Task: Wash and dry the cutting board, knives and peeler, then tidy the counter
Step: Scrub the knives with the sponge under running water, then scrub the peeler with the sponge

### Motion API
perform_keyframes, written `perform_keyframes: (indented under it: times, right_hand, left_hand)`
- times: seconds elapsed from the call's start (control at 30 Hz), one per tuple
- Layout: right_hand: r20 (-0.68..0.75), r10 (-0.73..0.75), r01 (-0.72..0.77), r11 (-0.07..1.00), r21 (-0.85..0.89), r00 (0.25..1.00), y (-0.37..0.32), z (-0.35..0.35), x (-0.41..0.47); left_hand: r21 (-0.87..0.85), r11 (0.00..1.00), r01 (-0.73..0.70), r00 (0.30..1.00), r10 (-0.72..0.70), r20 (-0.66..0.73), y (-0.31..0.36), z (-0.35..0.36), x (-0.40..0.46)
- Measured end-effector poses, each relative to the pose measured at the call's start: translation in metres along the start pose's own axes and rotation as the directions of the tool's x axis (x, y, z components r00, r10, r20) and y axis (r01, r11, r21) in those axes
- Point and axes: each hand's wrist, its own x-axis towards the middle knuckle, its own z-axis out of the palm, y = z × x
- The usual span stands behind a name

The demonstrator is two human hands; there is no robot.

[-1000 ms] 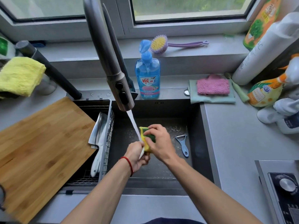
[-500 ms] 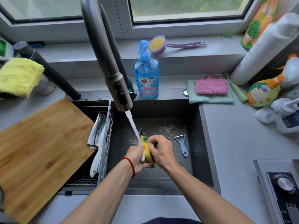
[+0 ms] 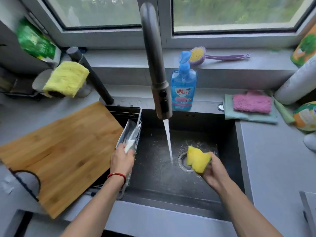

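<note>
- Head view: left hand (image 3: 122, 160) grips a white knife handle (image 3: 129, 144) at the wire rack (image 3: 138, 120) on the sink's (image 3: 239, 151) left side, beside the cutting board (image 3: 59, 151).
- Right hand (image 3: 214, 173) holds a yellow sponge (image 3: 196, 159) over the drain, just right of the running water (image 3: 168, 141).

Both bare forearms reach forward from six o'clock, the left hand (image 3: 121, 159), a red cord around its wrist, curled at ten o'clock around a white knife handle (image 3: 129, 144), the right hand (image 3: 215, 171) at two o'clock pinching a yellow sponge (image 3: 197, 159).
</note>
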Motion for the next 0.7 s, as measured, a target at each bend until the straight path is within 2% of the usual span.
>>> perform_keyframes:
  times: [0.07, 0.2, 0.3, 0.4, 0.47, 0.53, 0.6, 0.7]
  right_hand:
    - [0.035, 0.035, -0.036, 0.999, 0.028, 0.999, 0.001, -0.004, -0.007]
    - [0.041, 0.036, -0.037, 0.999, 0.022, 0.999, 0.006, -0.006, -0.015]
    - [0.044, -0.003, 0.003, 1.0, -0.014, 0.999, 0.003, -0.008, -0.021]
    - [0.003, -0.014, 0.015, 0.994, -0.105, 1.0, -0.003, -0.025, -0.024]
    - [-0.042, -0.028, 0.018, 0.976, -0.219, 0.999, -0.008, -0.035, -0.024]
    - [-0.097, -0.096, 0.058, 0.94, -0.337, 0.991, -0.017, -0.043, -0.023]
    - [-0.141, -0.169, 0.091, 0.894, -0.44, 0.975, -0.029, -0.045, -0.021]
    - [-0.143, -0.227, 0.096, 0.789, -0.607, 0.963, -0.049, -0.047, -0.022]
  left_hand:
    - [0.03, 0.999, 0.038, 0.999, -0.037, -0.029, -0.011, -0.006, 0.017]
    - [0.07, 0.996, 0.06, 0.994, -0.065, 0.086, -0.027, 0.002, 0.035]
    - [0.086, 0.995, 0.049, 0.995, -0.056, 0.081, -0.038, 0.01, 0.041]
    - [0.15, 0.987, -0.057, 0.994, 0.07, -0.083, -0.044, 0.012, 0.031]
    - [0.174, 0.962, -0.211, 0.921, 0.255, -0.294, -0.044, 0.016, 0.008]
    - [0.194, 0.913, -0.359, 0.835, 0.407, -0.369, -0.033, 0.037, -0.027]
    - [0.169, 0.86, -0.482, 0.828, 0.51, -0.233, -0.019, 0.071, -0.065]
    - [0.074, 0.865, -0.497, 0.857, 0.475, 0.201, 0.011, 0.143, -0.099]
